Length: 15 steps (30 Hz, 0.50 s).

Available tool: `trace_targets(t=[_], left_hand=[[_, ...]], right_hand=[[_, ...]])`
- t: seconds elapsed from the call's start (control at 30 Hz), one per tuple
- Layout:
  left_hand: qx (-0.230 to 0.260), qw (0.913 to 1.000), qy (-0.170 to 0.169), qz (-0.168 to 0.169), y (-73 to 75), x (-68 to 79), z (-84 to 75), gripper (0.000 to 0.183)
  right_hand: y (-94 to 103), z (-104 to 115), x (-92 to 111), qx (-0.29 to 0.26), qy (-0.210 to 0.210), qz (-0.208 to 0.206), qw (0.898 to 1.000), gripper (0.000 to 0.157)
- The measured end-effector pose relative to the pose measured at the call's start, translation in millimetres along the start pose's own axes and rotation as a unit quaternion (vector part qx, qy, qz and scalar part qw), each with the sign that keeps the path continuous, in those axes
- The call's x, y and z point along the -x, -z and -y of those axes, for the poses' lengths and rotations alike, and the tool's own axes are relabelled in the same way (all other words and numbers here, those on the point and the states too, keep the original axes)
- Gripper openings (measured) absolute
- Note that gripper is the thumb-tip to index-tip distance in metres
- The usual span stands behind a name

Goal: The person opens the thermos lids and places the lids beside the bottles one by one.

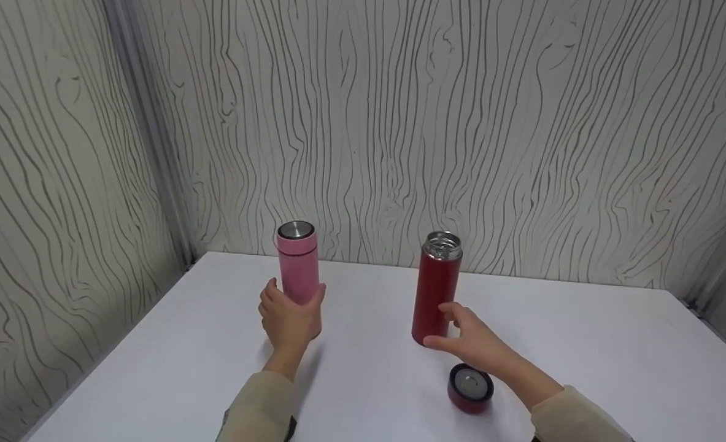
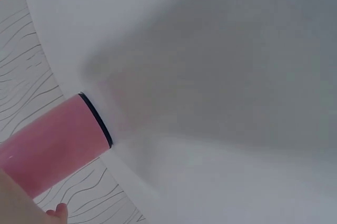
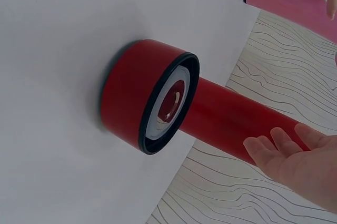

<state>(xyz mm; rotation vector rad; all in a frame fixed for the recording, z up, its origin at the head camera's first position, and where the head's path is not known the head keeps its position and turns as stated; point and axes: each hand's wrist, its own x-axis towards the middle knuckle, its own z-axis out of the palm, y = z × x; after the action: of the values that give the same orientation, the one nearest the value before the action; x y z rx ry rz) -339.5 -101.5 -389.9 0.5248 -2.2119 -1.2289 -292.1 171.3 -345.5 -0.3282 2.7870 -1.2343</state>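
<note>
A pink thermos bottle (image 1: 299, 270) stands upright on the white table with its silver-topped lid on. My left hand (image 1: 290, 316) is at its lower half, thumb to the right and fingers to the left, spread wider than the bottle. To the right stands a red thermos bottle (image 1: 435, 291), lidless, its bare metal mouth showing. My right hand (image 1: 476, 341) reaches to its lower right side, thumb and fingers parted, palm toward it. Nearer me lies the red lid (image 3: 126, 95), inside facing up, below the right hand in the head view.
The white table (image 1: 363, 368) backs onto a wall (image 1: 363, 123) with a wood-grain line pattern. A matching side panel (image 1: 50, 184) rises at the left. Both bottles stand toward the table's far side, with a gap between them.
</note>
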Motion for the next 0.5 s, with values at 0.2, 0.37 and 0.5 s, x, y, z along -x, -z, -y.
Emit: trace_targets(t=[0.2,0.37,0.5], left_hand=[[0.004,0.9993,0.021,0.032,-3.1,-8.8,4.0,0.093],[0.004,0.9987,0.024,0.045,-4.2,-12.9,3.0,0.092],[0.004,0.9985,0.024,0.049,-4.6,-16.4,1.1,0.090]], right_hand=[[3.1,-1,2,0.003,-0.007,-0.003,1.000,0.076],[5.1,-1,3,0.001,-0.019,-0.003,1.000,0.073],[6.8,0,3,0.007,-0.018,-0.002,1.000,0.074]])
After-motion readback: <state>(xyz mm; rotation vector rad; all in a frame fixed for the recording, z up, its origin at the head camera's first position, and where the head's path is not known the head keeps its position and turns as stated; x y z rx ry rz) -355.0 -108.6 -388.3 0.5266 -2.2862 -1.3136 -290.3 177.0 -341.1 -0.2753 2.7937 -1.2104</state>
